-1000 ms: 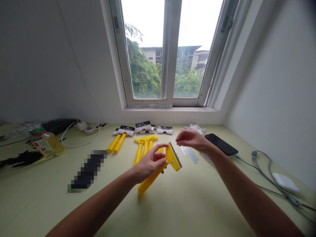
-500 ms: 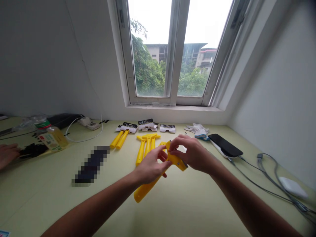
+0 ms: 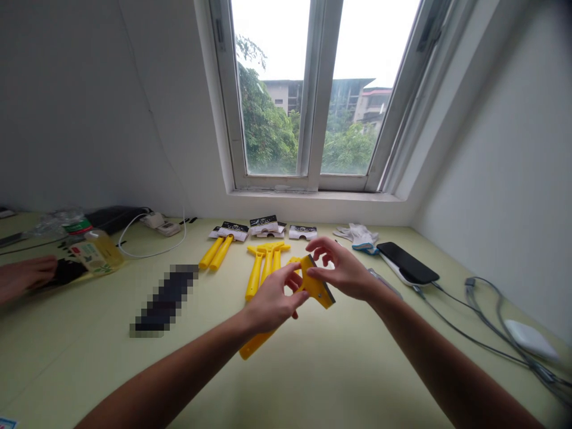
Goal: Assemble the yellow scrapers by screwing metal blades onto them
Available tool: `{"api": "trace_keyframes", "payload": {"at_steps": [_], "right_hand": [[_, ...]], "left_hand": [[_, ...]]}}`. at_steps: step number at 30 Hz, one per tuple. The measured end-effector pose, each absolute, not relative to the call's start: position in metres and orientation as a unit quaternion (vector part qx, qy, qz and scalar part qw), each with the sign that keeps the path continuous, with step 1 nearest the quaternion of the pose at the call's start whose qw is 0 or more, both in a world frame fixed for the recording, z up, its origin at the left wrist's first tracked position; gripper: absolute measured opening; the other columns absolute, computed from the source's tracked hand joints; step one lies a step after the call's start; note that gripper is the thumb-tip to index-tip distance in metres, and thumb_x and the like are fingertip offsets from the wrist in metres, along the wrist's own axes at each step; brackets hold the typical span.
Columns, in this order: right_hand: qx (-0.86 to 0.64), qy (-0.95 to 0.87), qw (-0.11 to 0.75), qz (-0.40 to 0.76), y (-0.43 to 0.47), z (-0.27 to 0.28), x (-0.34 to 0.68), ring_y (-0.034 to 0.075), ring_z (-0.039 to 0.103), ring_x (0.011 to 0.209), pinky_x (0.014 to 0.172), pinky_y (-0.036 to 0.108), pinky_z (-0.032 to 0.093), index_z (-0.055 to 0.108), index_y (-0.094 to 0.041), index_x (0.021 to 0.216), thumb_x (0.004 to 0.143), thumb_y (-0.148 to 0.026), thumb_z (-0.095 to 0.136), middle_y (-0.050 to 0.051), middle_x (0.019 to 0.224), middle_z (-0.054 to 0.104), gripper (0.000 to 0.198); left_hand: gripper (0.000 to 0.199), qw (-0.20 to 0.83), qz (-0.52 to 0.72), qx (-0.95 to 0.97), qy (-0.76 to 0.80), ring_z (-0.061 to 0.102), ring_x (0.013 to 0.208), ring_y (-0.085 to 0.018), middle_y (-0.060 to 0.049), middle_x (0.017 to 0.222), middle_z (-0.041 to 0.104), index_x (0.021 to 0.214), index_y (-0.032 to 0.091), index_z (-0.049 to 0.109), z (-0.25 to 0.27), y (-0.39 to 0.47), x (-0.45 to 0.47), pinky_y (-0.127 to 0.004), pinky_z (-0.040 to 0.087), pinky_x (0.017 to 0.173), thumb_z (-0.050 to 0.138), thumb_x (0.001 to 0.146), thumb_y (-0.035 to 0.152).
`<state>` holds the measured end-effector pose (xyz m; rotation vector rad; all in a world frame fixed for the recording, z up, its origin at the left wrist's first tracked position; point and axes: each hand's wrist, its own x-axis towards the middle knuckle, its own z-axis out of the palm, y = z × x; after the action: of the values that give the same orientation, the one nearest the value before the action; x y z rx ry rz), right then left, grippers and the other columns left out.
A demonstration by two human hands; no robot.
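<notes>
A yellow scraper [image 3: 316,286] with a dark blade edge is held tilted above the table. My left hand [image 3: 272,298] is closed round it just below the head, and its handle [image 3: 257,344] points down toward me. At the head, my right hand [image 3: 342,268] rests its thumb on the yellow face near the blade; its other fingers are bent and apart above the edge. Just beyond my left hand lie several more yellow scrapers [image 3: 267,262] side by side. Two yellow handles [image 3: 217,252] with a black-and-white card [image 3: 235,231] are farther left.
More cards [image 3: 263,225] lie below the window. On the right are a glove [image 3: 360,233], a phone [image 3: 409,262], cables [image 3: 482,304] and a white case [image 3: 531,339]. Leftward are a pixelated dark object [image 3: 165,298], a bottle [image 3: 100,250] and another person's hand [image 3: 29,277].
My right hand's fingers have lifted and spread from the scraper's blade edge. The scraper has shifted slightly left. The other person's hand has moved right, toward the bottle.
</notes>
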<state>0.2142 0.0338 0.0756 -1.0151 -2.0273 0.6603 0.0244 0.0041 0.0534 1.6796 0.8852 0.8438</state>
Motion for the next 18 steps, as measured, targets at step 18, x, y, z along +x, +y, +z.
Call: {"api": "trace_keyframes", "payload": {"at_steps": [18], "right_hand": [[-0.276, -0.702, 0.35, 0.556, 0.0349, 0.0682, 0.2122, 0.015, 0.058, 0.082, 0.069, 0.026, 0.049, 0.056, -0.016, 0.103, 0.079, -0.033, 0.066, 0.004, 0.091, 0.06, 0.031]], "left_hand": [[0.035, 0.456, 0.355, 0.728, 0.368, 0.053, 0.068, -0.013, -0.003, 0.085, 0.053, 0.114, 0.019, 0.055, 0.049, 0.0017, 0.0237, -0.021, 0.048, 0.048, 0.058, 0.082, 0.032]]}}
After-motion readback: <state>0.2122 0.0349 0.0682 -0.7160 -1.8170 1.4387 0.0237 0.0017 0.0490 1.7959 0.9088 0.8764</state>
